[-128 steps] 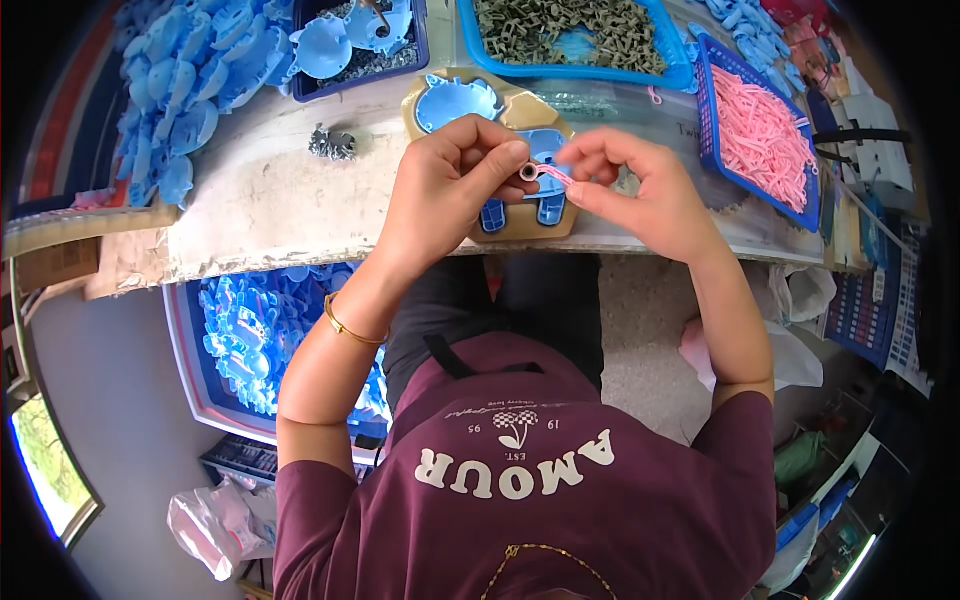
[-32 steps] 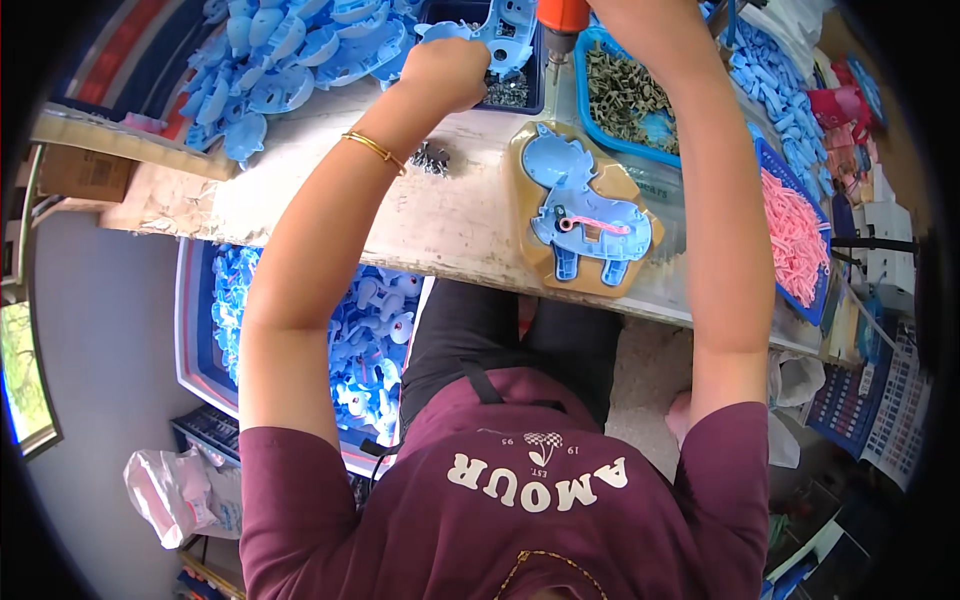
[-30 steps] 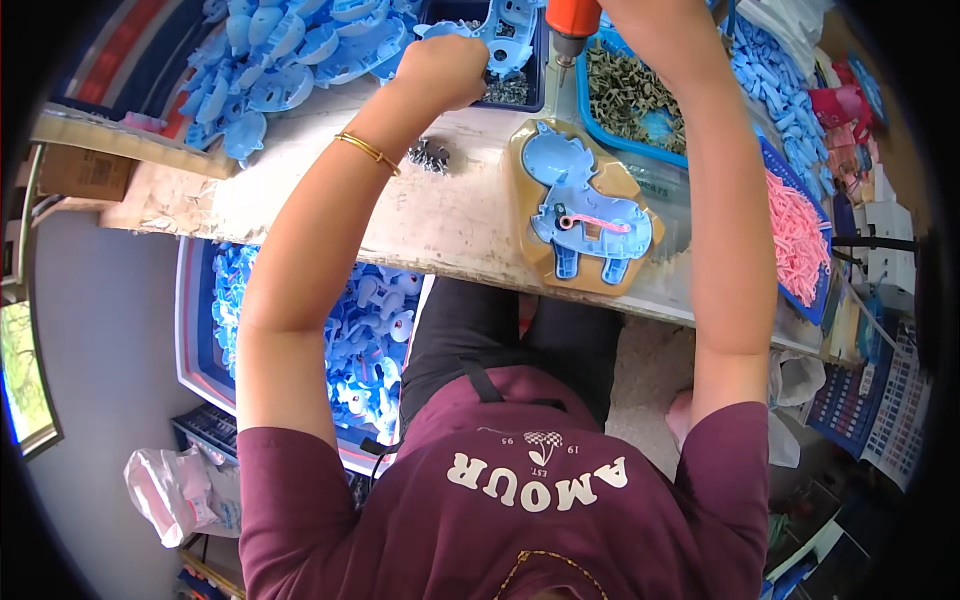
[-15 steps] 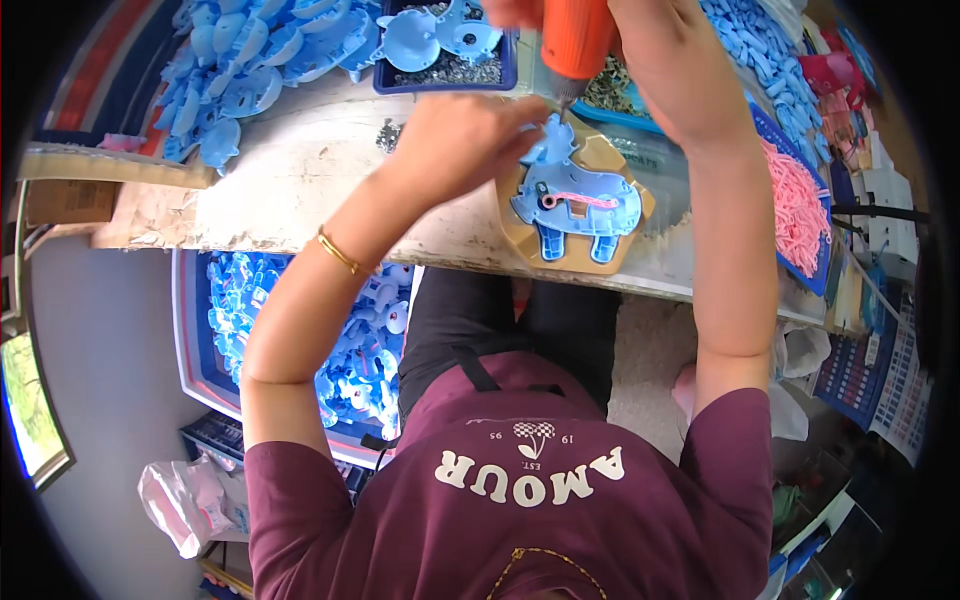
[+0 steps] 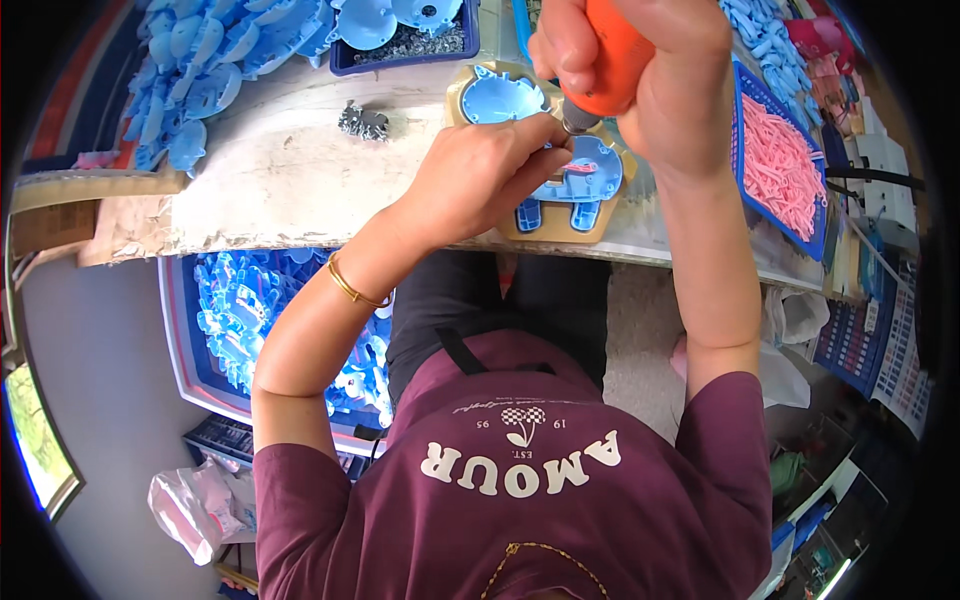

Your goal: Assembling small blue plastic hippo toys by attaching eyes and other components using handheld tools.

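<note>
My right hand (image 5: 680, 100) grips an orange power screwdriver (image 5: 612, 60), its tip pointing down at a light-blue plastic animal-shaped toy shell (image 5: 503, 98). That shell lies hollow side up in a tan holder (image 5: 612, 228) on the bench, with a pink strip (image 5: 580, 168) across its body. Close beside the screwdriver's tip, my left hand (image 5: 480, 170) has thumb and forefinger pinched together over the shell. Whatever those fingers hold is hidden. The left hand also covers part of the shell's middle.
Left of the holder lies a small heap of screws (image 5: 362, 122). A dark blue tray (image 5: 400, 64) of screws carries blue shells. Blue parts (image 5: 215, 50) pile at far left. A blue basket (image 5: 738, 140) of pink strips stands right. Below the bench edge is a bin (image 5: 175, 330) of blue pieces.
The screwdriver and both hands have shifted from the shell's head part toward its body. My left hand now covers the shell's middle. The whole view has also shifted slightly.
</note>
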The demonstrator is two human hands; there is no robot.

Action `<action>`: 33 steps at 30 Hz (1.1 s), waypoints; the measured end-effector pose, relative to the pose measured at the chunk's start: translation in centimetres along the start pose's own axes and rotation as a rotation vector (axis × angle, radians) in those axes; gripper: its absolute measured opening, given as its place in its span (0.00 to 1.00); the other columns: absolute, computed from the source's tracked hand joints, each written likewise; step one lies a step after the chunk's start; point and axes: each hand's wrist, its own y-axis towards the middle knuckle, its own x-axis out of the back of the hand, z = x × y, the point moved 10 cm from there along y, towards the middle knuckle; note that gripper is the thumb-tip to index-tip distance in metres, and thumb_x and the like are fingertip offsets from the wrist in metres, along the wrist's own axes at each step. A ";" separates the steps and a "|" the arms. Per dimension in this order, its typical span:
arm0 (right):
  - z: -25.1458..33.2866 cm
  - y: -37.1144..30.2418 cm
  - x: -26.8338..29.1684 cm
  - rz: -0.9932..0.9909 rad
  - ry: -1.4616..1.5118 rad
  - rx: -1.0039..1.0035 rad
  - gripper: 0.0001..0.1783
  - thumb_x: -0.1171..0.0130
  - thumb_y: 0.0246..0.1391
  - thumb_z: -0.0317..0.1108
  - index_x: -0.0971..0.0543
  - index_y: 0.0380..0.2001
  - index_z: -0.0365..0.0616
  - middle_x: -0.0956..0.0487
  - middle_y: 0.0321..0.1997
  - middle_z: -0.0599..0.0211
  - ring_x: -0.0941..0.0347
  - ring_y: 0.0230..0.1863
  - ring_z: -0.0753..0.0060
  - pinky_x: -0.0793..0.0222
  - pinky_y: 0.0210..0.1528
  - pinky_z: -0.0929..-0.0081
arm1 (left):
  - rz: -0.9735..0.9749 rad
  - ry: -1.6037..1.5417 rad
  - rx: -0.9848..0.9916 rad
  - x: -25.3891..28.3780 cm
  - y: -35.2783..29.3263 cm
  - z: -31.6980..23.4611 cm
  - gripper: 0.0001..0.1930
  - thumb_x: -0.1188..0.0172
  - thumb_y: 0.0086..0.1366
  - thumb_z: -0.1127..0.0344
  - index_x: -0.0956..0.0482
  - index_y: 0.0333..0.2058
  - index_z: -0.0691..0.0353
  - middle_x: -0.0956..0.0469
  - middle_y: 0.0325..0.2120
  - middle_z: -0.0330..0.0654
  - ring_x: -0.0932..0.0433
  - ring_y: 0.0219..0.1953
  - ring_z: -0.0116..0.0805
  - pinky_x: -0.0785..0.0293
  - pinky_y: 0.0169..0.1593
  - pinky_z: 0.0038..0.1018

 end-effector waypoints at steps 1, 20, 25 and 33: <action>-0.2 -0.1 0.2 -0.002 0.000 -0.002 0.18 0.45 0.58 0.38 0.26 0.45 0.34 0.27 0.18 0.69 0.33 0.17 0.80 0.37 0.23 0.80 | 0.015 -0.111 0.020 -0.3 -0.1 0.2 0.08 0.41 0.70 0.60 0.21 0.41 0.57 0.17 0.27 0.43 0.18 0.30 0.47 0.24 0.31 0.39; -4.0 -2.5 5.8 -0.155 0.027 0.010 0.17 0.38 0.57 0.32 0.27 0.45 0.34 0.26 0.18 0.68 0.33 0.15 0.81 0.39 0.18 0.82 | 0.067 0.035 0.038 -2.5 -0.2 -0.7 0.19 0.33 0.62 0.57 0.21 0.49 0.56 0.20 0.28 0.42 0.18 0.31 0.45 0.24 0.33 0.38; -5.5 -2.0 6.6 -0.151 0.092 0.051 0.14 0.40 0.57 0.30 0.27 0.44 0.35 0.26 0.18 0.68 0.34 0.15 0.81 0.40 0.18 0.82 | -0.030 0.341 -0.212 -2.6 -0.8 -2.5 0.12 0.33 0.59 0.57 0.18 0.38 0.56 0.23 0.32 0.37 0.21 0.35 0.37 0.23 0.36 0.32; -6.4 -2.6 7.0 -0.181 0.067 0.072 0.10 0.40 0.57 0.29 0.26 0.41 0.40 0.26 0.18 0.69 0.35 0.14 0.83 0.41 0.16 0.83 | -0.024 0.381 -0.231 -3.5 -0.9 -2.3 0.11 0.34 0.60 0.57 0.20 0.33 0.57 0.24 0.32 0.38 0.22 0.36 0.37 0.25 0.40 0.33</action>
